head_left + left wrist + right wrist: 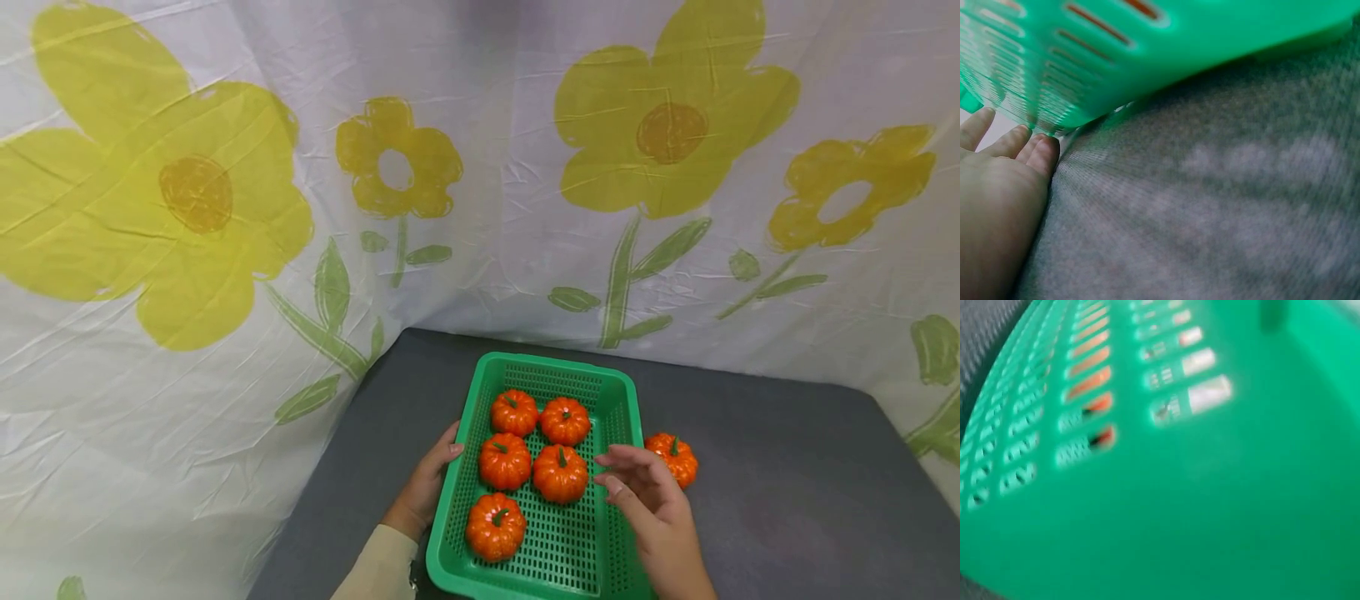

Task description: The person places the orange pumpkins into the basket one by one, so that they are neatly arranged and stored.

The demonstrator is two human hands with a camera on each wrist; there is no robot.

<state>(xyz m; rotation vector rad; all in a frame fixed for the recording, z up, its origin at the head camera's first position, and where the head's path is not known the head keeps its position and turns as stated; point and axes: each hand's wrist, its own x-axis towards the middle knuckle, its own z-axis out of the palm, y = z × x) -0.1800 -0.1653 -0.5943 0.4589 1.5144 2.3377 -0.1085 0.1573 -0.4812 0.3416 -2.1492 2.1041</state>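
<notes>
A green plastic basket (pixel 551 358) with slotted walls holds several small orange pumpkins, among them one at the lower left (pixel 496 527) and one near the middle (pixel 560 474). My left hand (pixel 429 483) is at the basket's left side, thumb tip at the rim. In the left wrist view its fingers (pixel 1007 147) extend against the slotted outer wall. My right hand (pixel 656 508) hovers over the basket's right rim, thumb and fingers apart with nothing between them. Just beyond it, outside the basket, sits another pumpkin (pixel 672 461), partly hidden. The right wrist view shows only basket wall (pixel 1179 506).
The basket stands on a dark grey table (pixel 780 475). Behind the table and along its left hangs a white sheet (pixel 495 167) printed with yellow flowers.
</notes>
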